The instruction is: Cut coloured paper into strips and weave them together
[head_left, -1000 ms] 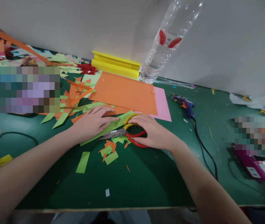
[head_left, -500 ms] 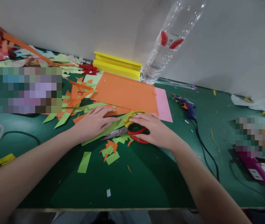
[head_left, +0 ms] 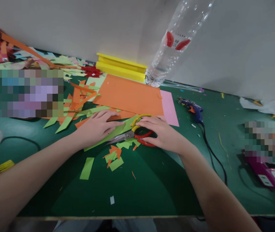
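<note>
My left hand (head_left: 99, 126) lies with fingers stretched out over a green paper strip (head_left: 119, 131), beside the orange sheets. My right hand (head_left: 160, 132) is on the handles of the scissors (head_left: 135, 130), fingers over the yellow loop and thumb at the red one. The metal blades point left over the table, just in front of the green strip. Small green and orange paper scraps (head_left: 114, 156) lie near the blade tips. Behind both hands rests a large orange paper sheet (head_left: 130, 95), with a pink sheet (head_left: 170, 108) under its right side.
A clear plastic bottle (head_left: 173, 45) and a folded yellow piece (head_left: 121, 67) stand at the wall. To the right are a blue glue gun (head_left: 192, 109) with its cord and a magenta power strip (head_left: 265, 174). Cut paper strips (head_left: 76, 103) pile up on the left.
The scissors and my right hand have shifted slightly to the right. My left hand stays in place on the green strip.
</note>
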Action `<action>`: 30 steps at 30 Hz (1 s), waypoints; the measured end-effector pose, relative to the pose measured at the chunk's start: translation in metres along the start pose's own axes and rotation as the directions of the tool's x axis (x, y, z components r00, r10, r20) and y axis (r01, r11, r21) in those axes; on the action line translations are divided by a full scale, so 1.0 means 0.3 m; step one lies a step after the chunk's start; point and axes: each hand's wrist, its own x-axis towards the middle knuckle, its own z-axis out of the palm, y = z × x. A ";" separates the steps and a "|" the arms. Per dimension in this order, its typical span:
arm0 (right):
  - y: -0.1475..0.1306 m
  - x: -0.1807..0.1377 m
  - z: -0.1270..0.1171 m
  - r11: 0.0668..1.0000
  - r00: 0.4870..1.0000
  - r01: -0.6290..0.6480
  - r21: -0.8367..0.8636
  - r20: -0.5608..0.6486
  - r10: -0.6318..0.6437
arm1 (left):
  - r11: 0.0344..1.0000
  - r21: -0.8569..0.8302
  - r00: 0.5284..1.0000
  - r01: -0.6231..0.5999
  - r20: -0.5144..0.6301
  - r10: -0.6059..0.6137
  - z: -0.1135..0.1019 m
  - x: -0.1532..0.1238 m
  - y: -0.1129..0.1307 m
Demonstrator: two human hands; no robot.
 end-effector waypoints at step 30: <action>-0.030 0.011 0.025 0.998 0.998 0.052 -0.039 -0.041 -0.054 | 1.000 0.018 1.000 -0.008 -0.003 0.008 -0.003 -0.003 0.004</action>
